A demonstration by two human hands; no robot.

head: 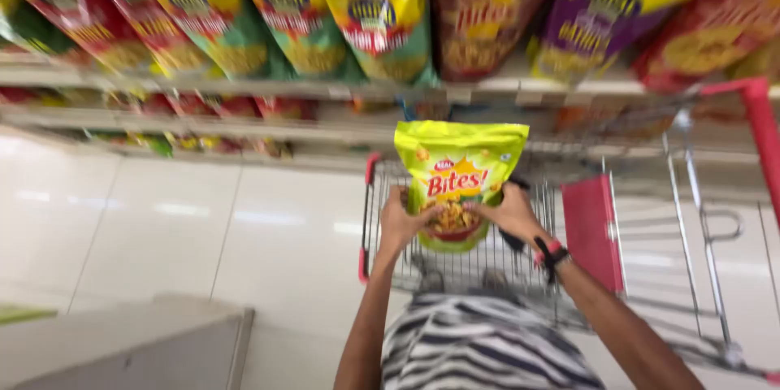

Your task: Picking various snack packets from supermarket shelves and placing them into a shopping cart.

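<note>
Overhead, both hands, left hand [400, 223] and right hand [509, 213], hold a lime-yellow snack pouch [457, 180].

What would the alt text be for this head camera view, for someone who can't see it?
Two hands, the left hand and the right hand, hold a yellow-green snack bag upright over a wire shopping cart. Behind it, store shelves carry rows of colourful snack bags above a white tiled floor.

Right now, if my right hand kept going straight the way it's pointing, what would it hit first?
The right hand points left and already grips the yellow-green snack bag, so it meets that bag first; beyond it, probably the left hand.
</note>
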